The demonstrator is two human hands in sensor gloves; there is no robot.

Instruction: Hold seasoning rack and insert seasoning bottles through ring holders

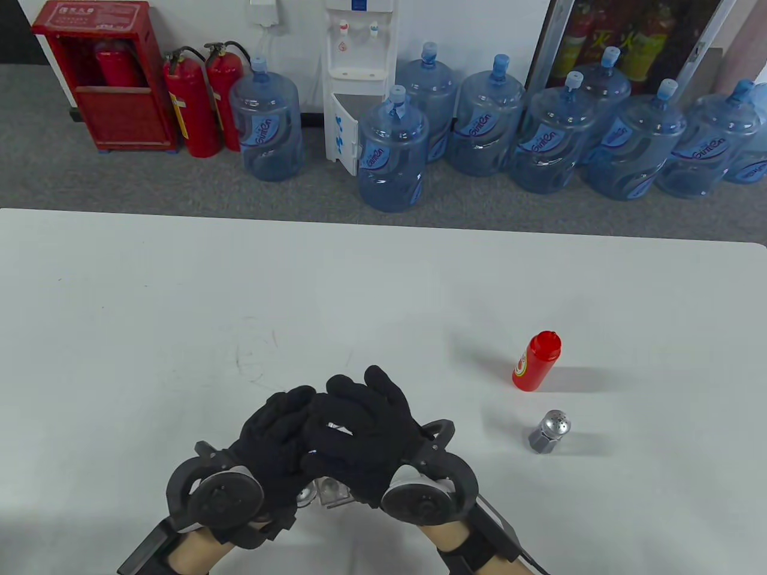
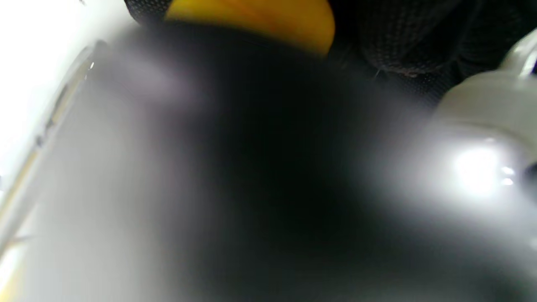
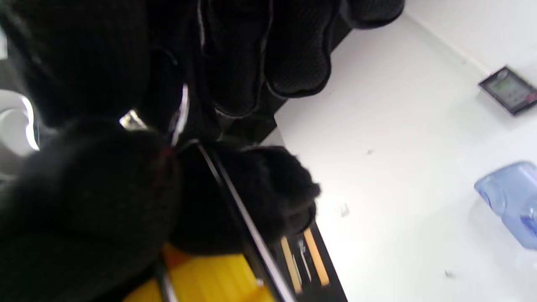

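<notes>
Both gloved hands meet at the table's near middle and cover the seasoning rack. My left hand [image 1: 272, 440] grips the rack from the left. My right hand [image 1: 359, 428] lies over the left fingers, curled around shiny rack wire [image 3: 181, 110]. A dark rack bar [image 3: 235, 201] runs diagonally in the right wrist view, with a yellow bottle [image 3: 201, 281] below it. The yellow bottle [image 2: 251, 16] also shows by my left fingers. A clear, shiny part [image 1: 326, 491] peeks out between my wrists. A red bottle [image 1: 536, 361] and a silver shaker [image 1: 548, 431] stand apart to the right.
The white table [image 1: 180, 311] stretches wide to the left and behind the hands. Its far edge borders a floor with water jugs [image 1: 392, 156] and fire extinguishers [image 1: 192, 108]. The left wrist view is mostly blurred, with a pale shiny object [image 2: 482, 126] at the right.
</notes>
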